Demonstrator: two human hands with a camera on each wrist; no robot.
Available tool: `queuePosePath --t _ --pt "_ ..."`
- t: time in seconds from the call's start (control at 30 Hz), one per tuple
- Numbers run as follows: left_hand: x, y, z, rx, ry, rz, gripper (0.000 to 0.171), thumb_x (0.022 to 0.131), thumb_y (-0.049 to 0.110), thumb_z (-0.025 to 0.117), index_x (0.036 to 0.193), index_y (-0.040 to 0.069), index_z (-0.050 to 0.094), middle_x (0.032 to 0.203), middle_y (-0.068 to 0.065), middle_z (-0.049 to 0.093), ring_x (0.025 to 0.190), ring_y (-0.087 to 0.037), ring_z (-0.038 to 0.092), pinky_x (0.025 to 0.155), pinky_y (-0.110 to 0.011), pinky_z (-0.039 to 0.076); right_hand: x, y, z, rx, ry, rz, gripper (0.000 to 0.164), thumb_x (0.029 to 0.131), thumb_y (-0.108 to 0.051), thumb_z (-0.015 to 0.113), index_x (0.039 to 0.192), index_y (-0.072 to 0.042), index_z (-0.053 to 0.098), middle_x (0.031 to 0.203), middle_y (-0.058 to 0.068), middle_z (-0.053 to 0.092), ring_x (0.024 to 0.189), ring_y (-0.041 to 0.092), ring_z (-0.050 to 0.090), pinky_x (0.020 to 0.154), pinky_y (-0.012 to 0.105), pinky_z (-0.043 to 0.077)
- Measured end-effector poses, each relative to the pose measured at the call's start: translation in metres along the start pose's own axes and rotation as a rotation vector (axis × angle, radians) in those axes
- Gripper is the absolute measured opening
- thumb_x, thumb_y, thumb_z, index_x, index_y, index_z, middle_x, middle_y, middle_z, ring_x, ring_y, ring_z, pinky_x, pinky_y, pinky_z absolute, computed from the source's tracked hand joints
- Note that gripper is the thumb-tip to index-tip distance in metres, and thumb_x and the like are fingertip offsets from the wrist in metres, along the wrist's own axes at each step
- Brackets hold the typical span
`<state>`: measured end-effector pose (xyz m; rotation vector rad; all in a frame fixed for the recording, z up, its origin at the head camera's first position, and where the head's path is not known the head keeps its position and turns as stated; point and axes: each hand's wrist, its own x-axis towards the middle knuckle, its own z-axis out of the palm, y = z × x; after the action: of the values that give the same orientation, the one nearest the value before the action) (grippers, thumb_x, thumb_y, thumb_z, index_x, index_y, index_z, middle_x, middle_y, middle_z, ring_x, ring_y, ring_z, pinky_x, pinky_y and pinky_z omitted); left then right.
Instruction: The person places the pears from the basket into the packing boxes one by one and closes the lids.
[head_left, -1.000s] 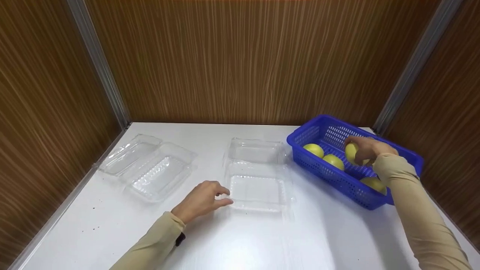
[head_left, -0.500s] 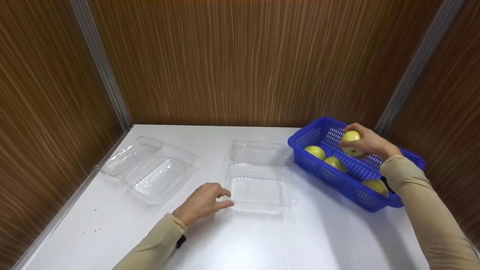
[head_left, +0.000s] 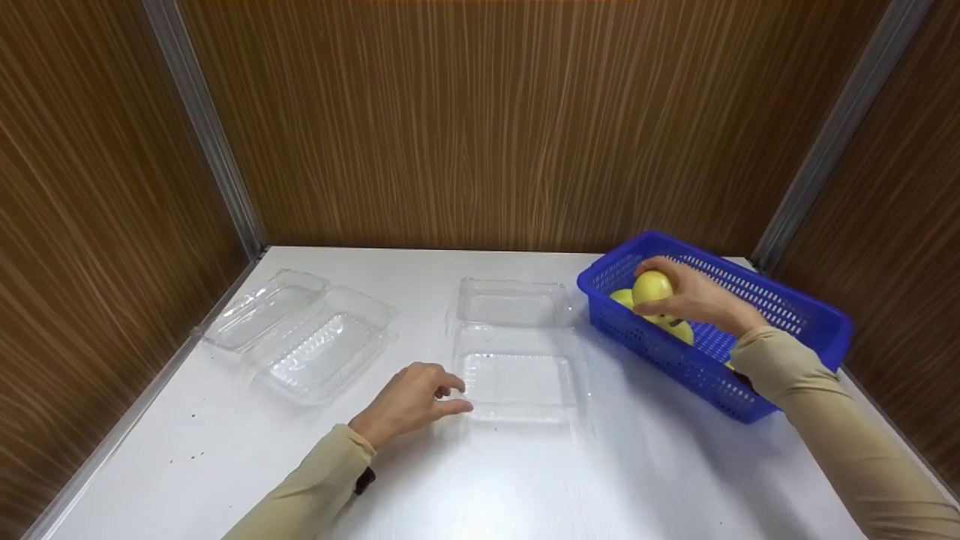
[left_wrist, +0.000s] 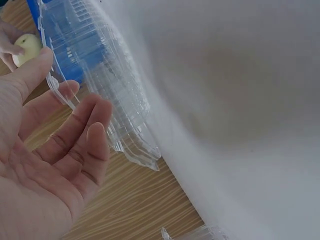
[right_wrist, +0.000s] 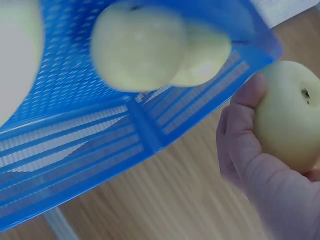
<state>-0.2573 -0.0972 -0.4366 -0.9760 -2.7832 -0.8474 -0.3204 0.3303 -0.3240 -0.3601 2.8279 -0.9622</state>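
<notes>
In the head view my right hand (head_left: 694, 296) holds a yellow-green apple (head_left: 652, 287) above the left end of a blue basket (head_left: 832, 330). Thumb and fingers curl round its sides, and its dimpled end (right_wrist: 306, 93) shows in the right wrist view. Below it lie more apples (head_left: 681, 331), partly hidden by the hand. My left hand (head_left: 411, 401) is at the left edge of an opened clear plastic clamshell box (head_left: 517, 379). Its thumb and index finger stand apart, with the box's rim (left_wrist: 54, 82) between them in the left wrist view.
A second opened clear clamshell box (head_left: 322, 360) lies at the table's left side. Brown wood-grain walls (head_left: 450, 135) enclose the white table (head_left: 480, 487) at the back and sides. The basket stands at the right, its perforated sides raised above the tabletop.
My right hand has lifted an apple from the basket's middle and carried it left, over the other apples. My left hand has stayed by the box's edge.
</notes>
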Motion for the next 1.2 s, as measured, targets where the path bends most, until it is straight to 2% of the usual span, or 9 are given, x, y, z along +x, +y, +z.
queuePosePath --t 0.17,0.3,0.47,0.67,0.87,1.0,1.2 --pt "0.003 0.0 -0.001 -0.024 -0.01 -0.025 0.032 0.084 0.036 0.076 0.1 0.008 0.077 0.083 -0.002 0.07 0.073 -0.01 0.057 0.067 -0.023 0.047 0.0 -0.011 0.014 -0.044 0.072 -0.086 0.06 0.081 -0.03 0.079 0.132 -0.02 0.049 0.121 0.013 0.053 0.104 0.03 0.051 0.078 0.034 0.046" --pt "0.004 0.0 -0.003 -0.047 -0.029 -0.047 0.032 0.085 0.033 0.076 0.102 0.007 0.077 0.086 -0.004 0.071 0.075 -0.012 0.059 0.068 -0.025 0.049 0.002 -0.018 0.025 -0.044 0.069 -0.12 0.061 0.079 -0.027 0.081 0.131 -0.021 0.051 0.123 0.013 0.052 0.108 0.031 0.048 0.083 0.041 0.044" --pt "0.005 -0.002 -0.003 -0.057 -0.035 -0.036 0.03 0.086 0.029 0.074 0.104 0.005 0.076 0.09 -0.01 0.073 0.081 -0.019 0.064 0.071 -0.026 0.051 0.007 -0.023 0.037 -0.063 0.074 -0.163 0.065 0.076 -0.027 0.083 0.132 -0.021 0.052 0.124 0.012 0.055 0.11 0.031 0.049 0.088 0.047 0.043" --pt "0.003 -0.003 0.0 -0.046 -0.042 -0.03 0.031 0.086 0.031 0.074 0.103 0.005 0.077 0.088 -0.006 0.072 0.077 -0.015 0.062 0.067 -0.023 0.048 0.006 -0.03 0.063 -0.107 0.078 -0.199 0.068 0.074 -0.034 0.084 0.134 -0.026 0.053 0.126 0.01 0.058 0.108 0.029 0.054 0.085 0.045 0.046" --pt "0.0 -0.003 -0.002 -0.044 -0.058 -0.037 0.033 0.087 0.034 0.073 0.104 0.006 0.077 0.088 -0.004 0.072 0.075 -0.012 0.059 0.066 -0.022 0.048 0.002 -0.043 0.095 -0.145 0.051 -0.281 0.069 0.071 -0.038 0.086 0.132 -0.022 0.057 0.131 0.009 0.057 0.112 0.027 0.054 0.089 0.048 0.048" --pt "-0.001 -0.004 -0.005 -0.042 -0.05 -0.038 0.034 0.087 0.036 0.073 0.103 0.006 0.077 0.085 0.0 0.07 0.074 -0.008 0.057 0.065 -0.021 0.047 0.001 -0.054 0.111 -0.143 0.005 -0.286 0.067 0.072 -0.039 0.085 0.13 -0.025 0.057 0.13 0.005 0.056 0.109 0.024 0.054 0.088 0.046 0.05" --pt "-0.002 -0.005 -0.005 -0.046 -0.042 -0.03 0.032 0.088 0.035 0.073 0.102 0.007 0.077 0.086 -0.001 0.071 0.076 -0.01 0.058 0.066 -0.022 0.047 0.003 -0.061 0.13 -0.186 -0.03 -0.282 0.065 0.074 -0.042 0.083 0.131 -0.024 0.057 0.127 0.003 0.058 0.107 0.023 0.056 0.085 0.043 0.052"
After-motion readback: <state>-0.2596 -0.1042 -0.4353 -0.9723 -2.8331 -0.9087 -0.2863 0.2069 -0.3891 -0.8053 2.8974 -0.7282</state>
